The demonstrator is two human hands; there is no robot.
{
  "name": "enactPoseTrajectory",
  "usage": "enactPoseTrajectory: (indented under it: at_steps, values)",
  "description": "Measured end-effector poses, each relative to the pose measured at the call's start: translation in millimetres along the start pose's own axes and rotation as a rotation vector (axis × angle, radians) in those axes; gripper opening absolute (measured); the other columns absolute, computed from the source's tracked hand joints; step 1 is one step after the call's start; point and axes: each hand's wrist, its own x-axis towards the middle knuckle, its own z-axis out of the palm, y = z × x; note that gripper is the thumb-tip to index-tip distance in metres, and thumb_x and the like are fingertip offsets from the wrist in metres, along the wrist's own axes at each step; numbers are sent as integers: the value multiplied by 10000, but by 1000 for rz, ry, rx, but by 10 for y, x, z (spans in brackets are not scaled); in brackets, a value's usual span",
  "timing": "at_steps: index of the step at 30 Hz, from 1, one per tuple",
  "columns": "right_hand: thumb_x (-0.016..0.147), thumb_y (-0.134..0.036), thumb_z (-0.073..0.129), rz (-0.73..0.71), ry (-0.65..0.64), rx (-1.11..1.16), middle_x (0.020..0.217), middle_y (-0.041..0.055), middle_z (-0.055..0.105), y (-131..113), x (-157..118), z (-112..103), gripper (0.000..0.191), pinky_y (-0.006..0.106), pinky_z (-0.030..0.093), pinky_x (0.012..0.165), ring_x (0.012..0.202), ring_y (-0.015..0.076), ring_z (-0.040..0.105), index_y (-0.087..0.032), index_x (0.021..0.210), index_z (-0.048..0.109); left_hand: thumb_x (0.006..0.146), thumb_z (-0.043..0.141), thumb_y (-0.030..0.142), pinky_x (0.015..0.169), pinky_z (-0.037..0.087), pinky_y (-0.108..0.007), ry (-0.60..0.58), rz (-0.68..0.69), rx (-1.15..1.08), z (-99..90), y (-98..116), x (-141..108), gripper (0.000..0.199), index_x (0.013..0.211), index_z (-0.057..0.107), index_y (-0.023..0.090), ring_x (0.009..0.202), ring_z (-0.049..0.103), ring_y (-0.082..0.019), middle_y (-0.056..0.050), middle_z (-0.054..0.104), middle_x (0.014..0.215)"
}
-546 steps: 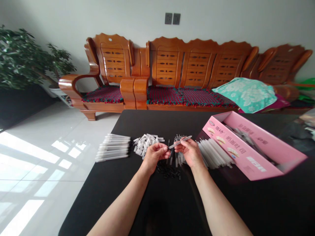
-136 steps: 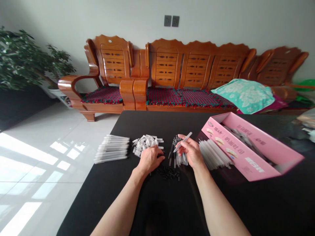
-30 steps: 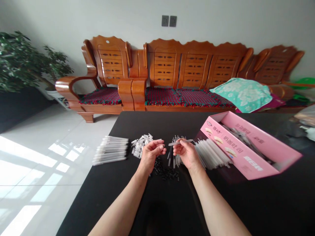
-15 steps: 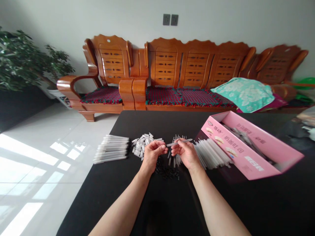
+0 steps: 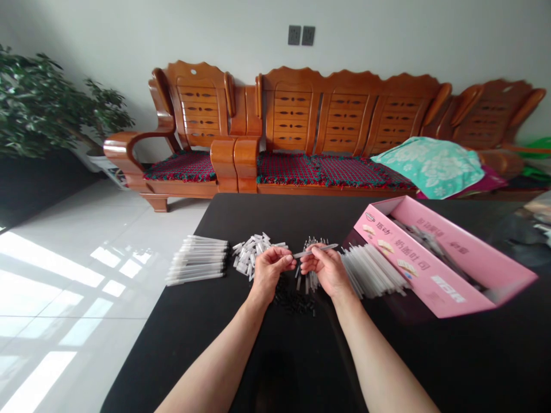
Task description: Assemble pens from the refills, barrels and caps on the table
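Note:
A slim translucent pen barrel [image 5: 329,247] lies across my right hand [image 5: 323,265], pinched between thumb and fingers. My left hand [image 5: 274,268] has its fingertips closed on the barrel's left end; any small part there is hidden. Behind my left hand is a heap of white pen caps or tips [image 5: 249,253]. Black small pieces [image 5: 297,304] lie on the table between my wrists. Thin refills [image 5: 310,281] are partly covered by my right hand. A row of clear tubes [image 5: 376,269] lies to its right, and a stack of capped white pens [image 5: 196,260] at the left.
A pink box [image 5: 426,269] with dark items inside stands on the black table [image 5: 181,344] at the right. Beyond the table is a wooden bench [image 5: 293,115] with a turquoise cushion [image 5: 430,166]. Plants and tiled floor are at the left.
The whole view has shifted slightly. Both hands keep hold of the barrel, with my left fingers a little further round its left end.

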Motion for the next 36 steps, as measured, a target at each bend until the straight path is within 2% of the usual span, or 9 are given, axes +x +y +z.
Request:
enactPoseTrajectory:
  at_steps: [4,8,12,14,16,23,31,33,36]
  values:
    - [808,-328,717,7,4,-2,684,60,751,4,0,-2,186,280,595,475,513,179,694,-155,863,673,618,860,356,651,561,-251,4,3,37,6,24,3,368,828,683,110,619,668,-135,-42,699,698]
    - [802,-325,720,7,20,8,680,54,750,-5,3,6,180,279,596,479,506,173,689,-160,856,672,707,778,479,575,551,-233,2,10,129,0,48,2,435,884,694,90,602,657,-138,-52,678,694]
    - [790,-339,730,9,17,-3,676,55,750,-6,10,8,201,278,594,471,507,177,691,-158,856,672,774,665,584,364,418,-178,-11,-8,254,-22,32,10,495,757,666,89,451,566,-100,-43,635,632]
    - [790,-347,730,11,11,-9,676,56,749,-1,12,6,211,279,595,472,509,180,693,-157,859,671,778,659,583,314,344,-163,-27,-22,322,-34,14,18,491,715,652,96,395,516,-83,-31,612,580]
    - [792,-351,728,15,7,-15,680,56,750,5,11,4,215,278,596,477,512,180,695,-157,864,671,771,682,548,311,325,-159,-37,-20,348,-43,1,25,450,706,647,104,379,496,-75,-25,611,565]
    - [795,-357,726,14,6,-23,681,50,748,5,-2,10,215,280,597,479,523,181,698,-162,867,669,751,736,424,387,417,-196,-28,33,344,-55,-17,25,323,688,618,131,392,523,-100,-16,609,502]
    - [763,-346,756,44,54,11,646,54,743,13,20,-22,220,272,586,434,478,177,681,-148,829,686,753,745,370,464,507,-223,-30,151,463,-12,-17,-39,275,871,652,140,488,606,-134,-11,641,579]
    - [764,-343,756,39,56,12,653,55,745,11,21,-30,219,273,587,437,485,178,684,-148,837,689,789,708,427,438,487,-209,-37,155,496,-20,-8,-46,320,923,655,142,481,597,-129,-8,634,584]
    - [771,-348,751,39,49,-1,659,56,745,8,16,-32,222,273,589,445,492,177,686,-149,843,687,880,555,528,344,377,-179,-57,120,577,-53,-11,-41,410,815,658,136,391,518,-98,-13,599,547]
